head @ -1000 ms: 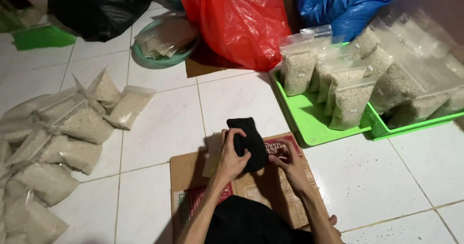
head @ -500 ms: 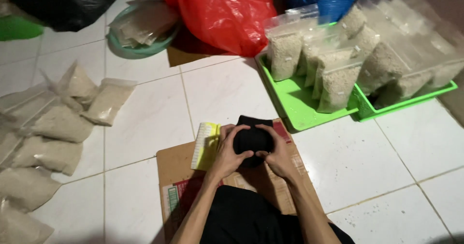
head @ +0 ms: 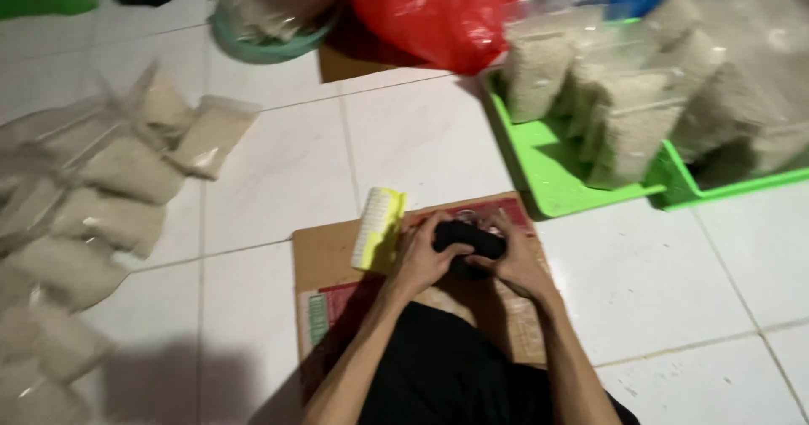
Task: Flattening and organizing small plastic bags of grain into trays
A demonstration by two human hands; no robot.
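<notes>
Both my hands close on a black bundle [head: 468, 241]; my left hand [head: 421, 256] wraps its near end, fingers curled over the top, and my right hand [head: 514, 261] grips the other end, thumb against the dark cloth; the bundle sits between my fingertips, held just above a flat piece of cardboard [head: 324, 261] on the tiled floor [head: 278, 172]; what the bundle is made of I cannot tell, the view is blurred; just beyond my left knuckles lies a yellow brush [head: 377, 227] with pale bristles, resting on the cardboard's edge, almost touching my hand; past my right fingers, well apart, stands a green tray [head: 552, 181] packed with clear bags of white grain [head: 628, 130]; farther out from my fingertips slumps a red plastic bag [head: 438, 12], and near it a teal bowl [head: 253, 50]; off to my left, well away from my hand, more grain pouches [head: 126, 172] lie scattered on the tiles; my black-clothed lap [head: 447, 374] fills the space below my wrists
</notes>
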